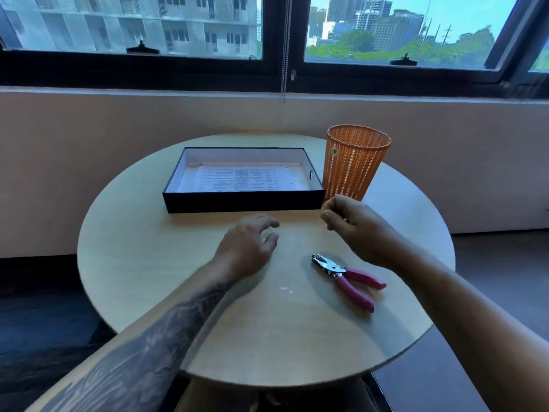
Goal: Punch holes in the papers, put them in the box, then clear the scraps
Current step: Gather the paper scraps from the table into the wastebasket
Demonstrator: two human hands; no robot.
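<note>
Right hand (pixel 347 221), pinched, contents unclear, could spill short of the centre-right basket (pixel 356 165); left hand (pixel 249 246) hovers open-fingered.

You are looking at a counter (pixel 148 263) showing pale wood grain, smooth and faintly sheening. The box (pixel 243 200) is showing matt black card outside and a pale lining inside, with white printed papers (pixel 237 178) lying in it. The punch (pixel 347 276) is gleaming as polished metal at the head, its handles wearing pink plastic. The basket (pixel 353 165) is showing orange perforated plastic.
</note>
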